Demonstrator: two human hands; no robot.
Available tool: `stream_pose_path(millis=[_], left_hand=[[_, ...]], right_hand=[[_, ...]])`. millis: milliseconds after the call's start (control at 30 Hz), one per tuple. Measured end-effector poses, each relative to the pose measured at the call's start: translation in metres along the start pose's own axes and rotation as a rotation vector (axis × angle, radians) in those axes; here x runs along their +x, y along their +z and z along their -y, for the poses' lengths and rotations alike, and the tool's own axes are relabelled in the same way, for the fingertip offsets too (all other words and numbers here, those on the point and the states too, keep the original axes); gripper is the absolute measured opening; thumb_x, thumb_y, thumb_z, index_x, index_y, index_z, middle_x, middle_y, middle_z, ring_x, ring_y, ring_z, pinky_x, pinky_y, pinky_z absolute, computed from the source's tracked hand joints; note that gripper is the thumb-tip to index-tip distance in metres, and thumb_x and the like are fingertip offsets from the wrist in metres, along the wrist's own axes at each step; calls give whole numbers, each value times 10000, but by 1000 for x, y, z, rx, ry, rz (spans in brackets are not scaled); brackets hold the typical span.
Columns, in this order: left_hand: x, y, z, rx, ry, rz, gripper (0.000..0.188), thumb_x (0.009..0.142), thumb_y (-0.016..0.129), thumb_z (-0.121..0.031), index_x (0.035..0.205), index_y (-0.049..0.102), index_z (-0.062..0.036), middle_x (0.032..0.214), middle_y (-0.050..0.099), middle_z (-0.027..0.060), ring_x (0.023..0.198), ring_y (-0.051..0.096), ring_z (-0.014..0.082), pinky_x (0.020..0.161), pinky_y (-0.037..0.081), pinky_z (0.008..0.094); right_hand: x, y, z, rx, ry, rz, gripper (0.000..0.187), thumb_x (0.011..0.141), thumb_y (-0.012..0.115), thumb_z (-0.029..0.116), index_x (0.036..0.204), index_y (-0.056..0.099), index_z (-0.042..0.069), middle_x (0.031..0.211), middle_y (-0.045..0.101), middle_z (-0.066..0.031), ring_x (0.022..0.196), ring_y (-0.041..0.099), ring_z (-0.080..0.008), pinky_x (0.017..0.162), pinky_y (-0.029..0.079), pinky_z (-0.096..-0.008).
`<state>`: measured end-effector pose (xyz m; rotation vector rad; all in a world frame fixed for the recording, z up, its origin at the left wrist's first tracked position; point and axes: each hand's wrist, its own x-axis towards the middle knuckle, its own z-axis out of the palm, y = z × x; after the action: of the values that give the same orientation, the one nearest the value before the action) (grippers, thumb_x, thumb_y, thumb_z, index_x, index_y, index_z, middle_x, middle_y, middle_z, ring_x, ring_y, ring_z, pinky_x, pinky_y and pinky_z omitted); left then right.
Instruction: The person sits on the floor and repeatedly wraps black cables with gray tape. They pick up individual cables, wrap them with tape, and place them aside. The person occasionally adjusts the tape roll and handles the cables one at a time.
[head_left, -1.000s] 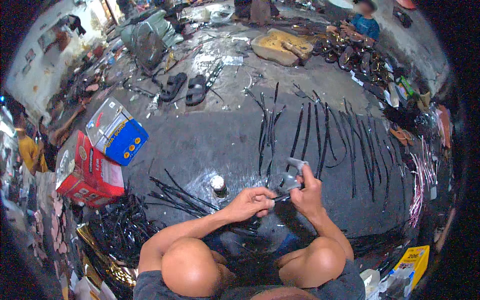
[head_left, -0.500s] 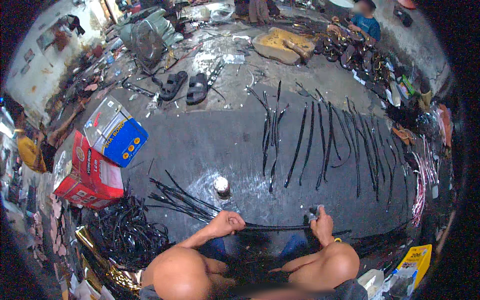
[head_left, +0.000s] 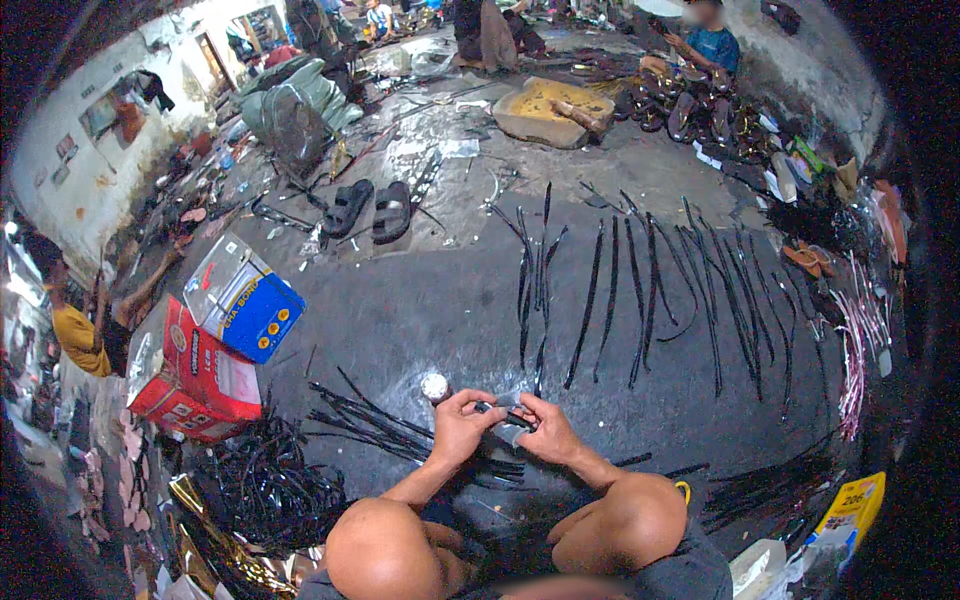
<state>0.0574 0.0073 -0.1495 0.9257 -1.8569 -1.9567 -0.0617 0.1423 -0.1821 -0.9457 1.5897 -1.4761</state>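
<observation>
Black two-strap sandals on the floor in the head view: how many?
2, side by side on the grey concrete-like floor, upper left of centre: left sandal, right sandal. The jumbled dark footwear pile, upper right, may hide more.

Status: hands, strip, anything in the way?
Left hand and right hand close together. Black strip held between them. White-topped can close by left hand; nothing visibly blocking.

Black strip (head_left: 519, 420) partly covered by fingers of left hand (head_left: 460, 428) and right hand (head_left: 550, 432); grey piece (head_left: 509, 399) there mostly hidden, can't identify. Wearer's lap (head_left: 565, 588) blurred, cut off at near edge. Far-right person (head_left: 714, 46): face blurred. Far-back seated person (head_left: 380, 20) too small for detail.
</observation>
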Motion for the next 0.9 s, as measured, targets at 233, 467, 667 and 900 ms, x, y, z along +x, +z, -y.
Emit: stream_pose_path(millis=[233,467,667,900], left_hand=[[-1,-5,23,-91,47,-72,181,842,707,-72,986,669,31,846,709,84,743,656,120,676,530,246],[-2,-3,49,41,6,-205,191,769,793,-113,885,681,-11,757,682,32,672,604,76,616,475,220],[-7,-16,59,-114,-67,-152,175,797,762,-93,930,677,-20,800,688,31,719,618,80,658,492,225],[-22,-25,82,-551,-300,-66,221,873,686,-120,1068,643,-25,1013,675,51,914,638,134,762,536,270]], right_hand=[[-6,5,26,-537,-181,-122,339,719,750,234,953,649,10,937,661,-169,842,670,-324,739,527,-384],[-10,18,12,-631,-308,-152,337,660,725,155,967,655,34,851,626,-147,803,636,-350,707,520,-428],[-9,30,18,-621,-307,-127,315,645,729,123,937,656,28,839,626,-148,766,636,-350,686,520,-422],[-4,48,0,-513,-372,-273,244,635,737,120,853,668,32,761,618,-130,659,625,-317,592,511,-395]])
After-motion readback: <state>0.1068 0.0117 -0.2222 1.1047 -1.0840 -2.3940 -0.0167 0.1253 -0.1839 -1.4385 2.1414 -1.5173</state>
